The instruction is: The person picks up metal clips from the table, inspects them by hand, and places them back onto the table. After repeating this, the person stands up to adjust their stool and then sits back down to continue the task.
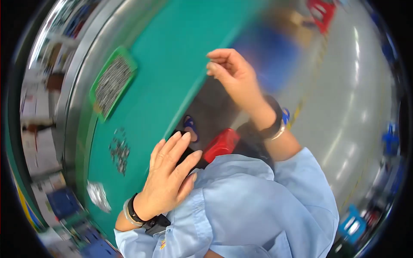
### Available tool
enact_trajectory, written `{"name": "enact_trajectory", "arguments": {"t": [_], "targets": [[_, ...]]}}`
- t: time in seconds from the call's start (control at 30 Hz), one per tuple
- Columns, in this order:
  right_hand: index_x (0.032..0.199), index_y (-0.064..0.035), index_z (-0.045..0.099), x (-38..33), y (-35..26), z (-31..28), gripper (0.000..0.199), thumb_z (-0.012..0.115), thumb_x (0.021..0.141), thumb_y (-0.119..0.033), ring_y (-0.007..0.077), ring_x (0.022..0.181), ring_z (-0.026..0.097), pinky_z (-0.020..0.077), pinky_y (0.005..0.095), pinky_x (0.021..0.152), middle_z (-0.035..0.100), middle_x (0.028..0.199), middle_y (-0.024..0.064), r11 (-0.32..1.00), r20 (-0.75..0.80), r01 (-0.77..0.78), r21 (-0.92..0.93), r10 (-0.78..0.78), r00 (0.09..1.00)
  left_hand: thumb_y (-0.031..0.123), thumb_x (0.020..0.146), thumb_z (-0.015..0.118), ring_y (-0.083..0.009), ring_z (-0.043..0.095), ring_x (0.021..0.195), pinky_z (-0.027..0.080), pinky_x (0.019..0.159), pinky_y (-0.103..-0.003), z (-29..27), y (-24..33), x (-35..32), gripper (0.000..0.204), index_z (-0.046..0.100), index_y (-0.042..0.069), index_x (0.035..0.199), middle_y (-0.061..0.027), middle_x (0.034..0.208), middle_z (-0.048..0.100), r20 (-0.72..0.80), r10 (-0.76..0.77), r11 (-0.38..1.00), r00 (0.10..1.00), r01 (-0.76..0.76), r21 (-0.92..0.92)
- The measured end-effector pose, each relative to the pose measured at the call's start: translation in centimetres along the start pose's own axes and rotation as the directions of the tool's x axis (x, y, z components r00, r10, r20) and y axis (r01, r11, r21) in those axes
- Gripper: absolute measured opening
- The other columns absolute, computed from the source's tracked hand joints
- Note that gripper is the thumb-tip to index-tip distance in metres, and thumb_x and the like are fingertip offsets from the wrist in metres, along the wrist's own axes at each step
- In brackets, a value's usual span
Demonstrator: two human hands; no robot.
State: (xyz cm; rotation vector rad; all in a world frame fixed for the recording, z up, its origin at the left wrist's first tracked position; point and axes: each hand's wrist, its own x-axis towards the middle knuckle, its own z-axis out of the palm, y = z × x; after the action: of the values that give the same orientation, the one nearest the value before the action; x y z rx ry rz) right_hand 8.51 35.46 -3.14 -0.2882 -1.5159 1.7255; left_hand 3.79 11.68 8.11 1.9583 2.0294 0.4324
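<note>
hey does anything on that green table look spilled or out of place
Yes. A loose scatter of small dark parts lies on the bare green table, outside the green tray holding similar pieces. Neither hand touches them.

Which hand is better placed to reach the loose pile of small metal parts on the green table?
Probably the left hand. It lies open at the table edge beside the loose parts. The right hand is raised, farther off.
</note>
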Motion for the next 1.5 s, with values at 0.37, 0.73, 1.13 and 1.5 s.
{"name": "enact_trajectory", "arguments": {"t": [0.37, 0.73, 1.13, 1.5], "targets": [[0.105, -0.0032, 0.059, 0.4, 2.2, 18.4, 0.02, 0.057, 0.085, -0.006, 0.0151, 0.083, 0.058, 0.0473, 0.0277, 0.076, 0.06, 0.095, 0.0074, 0.829, 0.674, 0.288, -0.479, 0.137, 0.726, 0.023, 0.081, 0.066, -0.0391, 0.031, 0.129, 0.023, 0.106, -0.049, 4.9, -6.8, -20.8, 0.074, 0.025, -0.001, 0.138, -0.0252, 0.142, 0.026, -0.712, -0.601, 0.603, 0.364, 0.791, -0.105], [0.115, -0.0043, 0.055, 0.8, 3.0, 24.7, 0.029, 0.052, 0.087, -0.008, 0.0265, 0.1, 0.056, 0.0455, 0.033, 0.086, 0.057, 0.107, 0.0128, 0.754, 0.892, 0.582, -0.305, 0.011, 0.453, 0.043, 0.08, 0.063, -0.0373, 0.022, 0.135, 0.017, 0.11, -0.046, 1.9, -14.5, -17.7, 0.088, 0.019, -0.003, 0.14, -0.0258, 0.143, 0.025, -0.516, -0.664, 0.653, 0.54, 0.756, -0.05], [0.137, -0.0037, 0.034, 0.6, 3.6, 24.8, 0.045, 0.043, 0.094, -0.013, 0.0198, 0.122, 0.045, 0.0325, 0.0331, 0.104, 0.048, 0.132, 0.0113, 0.971, 0.89, -0.039, -0.238, 0.234, 0.392, 0.049, 0.082, 0.059, -0.0359, 0.024, 0.134, 0.019, 0.111, -0.043, 0.2, -16.9, -17.5, 0.086, 0.023, -0.004, 0.138, -0.0254, 0.143, 0.025, -0.425, -0.418, 0.897, 0.803, 0.291, -0.333], [0.135, -0.0035, 0.038, -1.8, 2.8, 26.8, 0.048, 0.048, 0.092, -0.022, 0.0278, 0.129, 0.037, 0.0283, 0.038, 0.107, 0.042, 0.136, 0.0156, 0.809, 0.882, 0.413, -0.417, 0.253, 0.397, 0.047, 0.084, 0.056, -0.0337, 0.021, 0.136, 0.015, 0.11, -0.048, 0.8, -16.6, -21.5, 0.078, 0.028, -0.002, 0.137, -0.0219, 0.146, 0.022, -0.311, -0.485, 0.847, 0.817, 0.528, 0.067]]}}
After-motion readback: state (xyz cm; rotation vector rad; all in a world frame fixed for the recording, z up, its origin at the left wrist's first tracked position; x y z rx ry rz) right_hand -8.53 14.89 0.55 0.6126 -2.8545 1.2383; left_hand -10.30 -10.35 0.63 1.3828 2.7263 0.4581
